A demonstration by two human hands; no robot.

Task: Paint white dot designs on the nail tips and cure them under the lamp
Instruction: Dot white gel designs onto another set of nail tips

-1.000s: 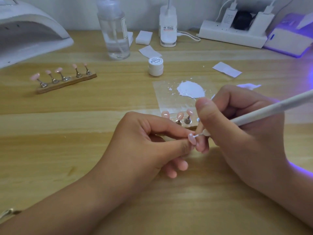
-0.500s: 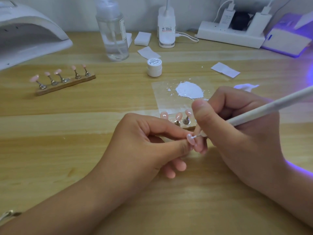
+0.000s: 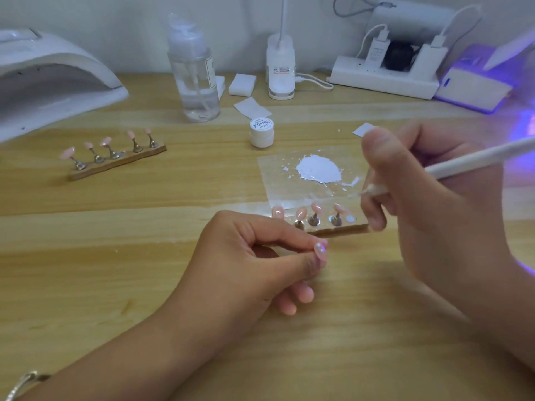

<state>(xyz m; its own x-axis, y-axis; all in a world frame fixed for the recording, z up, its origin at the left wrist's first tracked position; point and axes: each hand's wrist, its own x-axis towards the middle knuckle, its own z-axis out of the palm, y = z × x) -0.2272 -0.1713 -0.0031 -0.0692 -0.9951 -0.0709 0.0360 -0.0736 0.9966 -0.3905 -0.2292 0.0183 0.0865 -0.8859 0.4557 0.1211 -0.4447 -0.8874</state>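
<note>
Left hand, fingers pinching 1 pink nail tip, in front of the stand; right hand, fingers gripping a white pen, right of the stand.

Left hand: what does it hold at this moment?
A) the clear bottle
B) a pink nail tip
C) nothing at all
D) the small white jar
B: the left hand pinches a pink nail tip between thumb and forefinger, while the right hand grips the dotting pen. The small white jar stands apart on the table.
</note>
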